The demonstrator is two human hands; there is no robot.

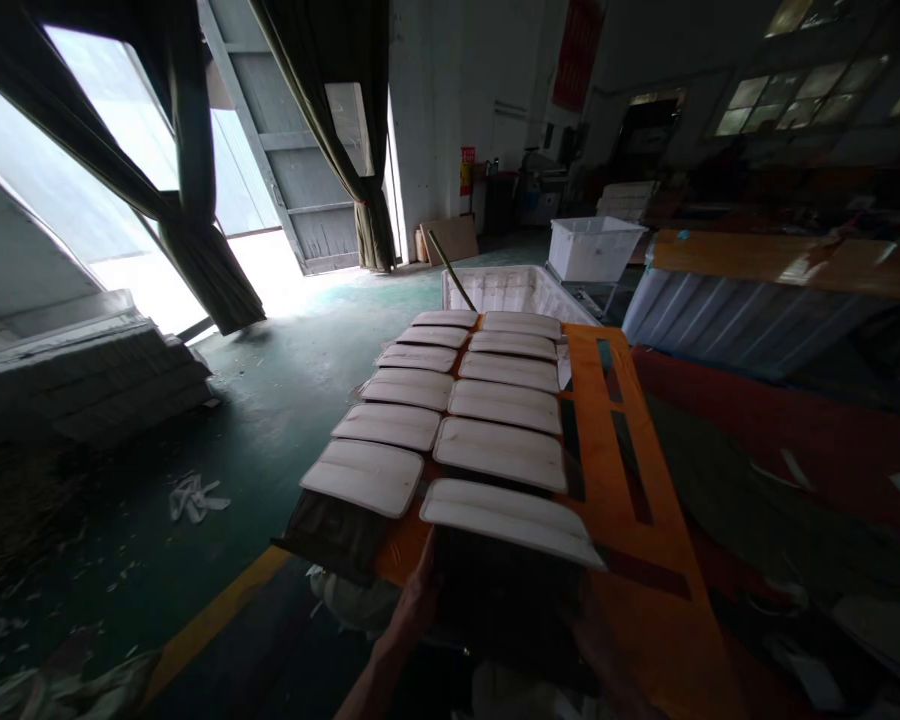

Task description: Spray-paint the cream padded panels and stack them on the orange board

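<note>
Two rows of pale padded panels (499, 452) with rounded corners lie overlapping on an orange board (596, 380) with cut-out slots. Nearest me, a dark fabric piece (502, 590) has a pale panel (510, 512) along its far edge. My left hand (418, 592) is closed on the left edge of this dark piece. At its right edge, in deep shadow, my right hand (604, 635) appears closed on the fabric too, its fingers barely visible. Another dark piece (337, 530) hangs over the board's left front edge.
Behind the board is a white bin (510, 290) with a stick (450, 268) leaning out. A white tub (592, 248) and a large translucent bin (742, 315) stand right of it. Stacked pale material (90, 370) and scraps (195, 497) lie left, near the curtained doorway (187, 150).
</note>
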